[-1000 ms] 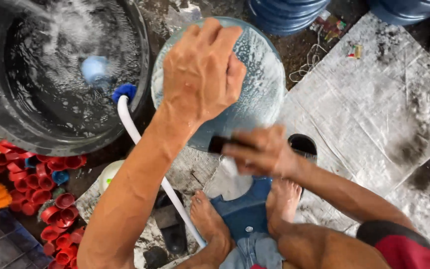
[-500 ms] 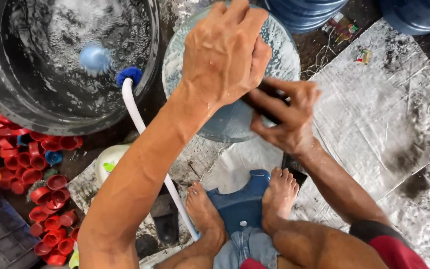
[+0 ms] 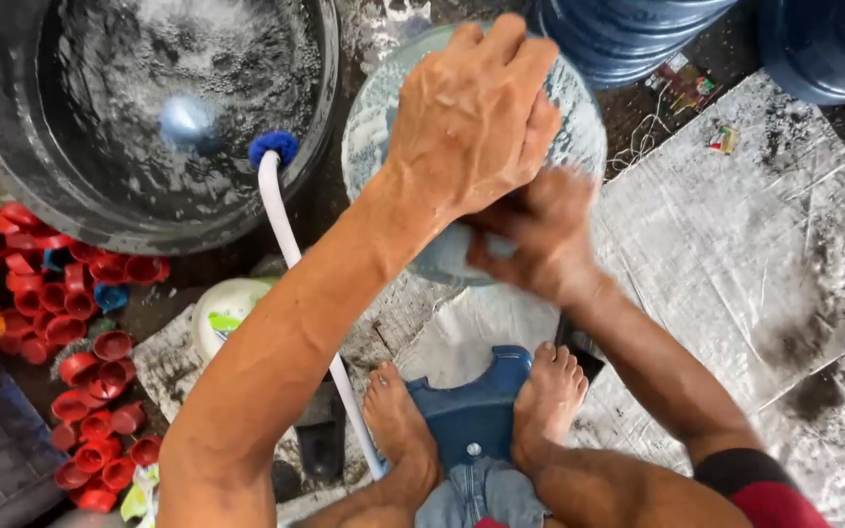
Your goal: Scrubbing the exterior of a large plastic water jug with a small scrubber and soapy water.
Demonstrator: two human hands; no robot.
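While the ground here is dark, wet and gritty, a sheet of crumpled grey plastic [image 3: 735, 254] covers much of its right side, stained with black patches. A big round black tub [image 3: 12, 186] at upper left holds foamy, speckled water, and a white hose [image 3: 290, 254] with a blue tip rests on its rim and runs down towards the person's bare feet, which stand on a small blue stool [image 3: 476, 411]. Red bottle caps [image 3: 90, 372] lie heaped along the left edge, round and glossy, with a few blue ones among them, and dark blue ribbed jugs [image 3: 628, 34] stand at the top. Between the tub and the sheet sits a large pale blue water jug [image 3: 383, 127], translucent, smooth and wet, seen end-on as a round disc, so its long axis runs roughly along the line of sight, towards the camera; which end faces up cannot be told, since the hands cover its middle. The left hand [image 3: 471, 117] lies spread on top of the jug, palm down, fingers loosely open and curved over the surface, pressing rather than clasping. The right hand [image 3: 540, 240] is at the jug's near edge, blurred, its fingers curled inward; whether it has hold of anything cannot be told.
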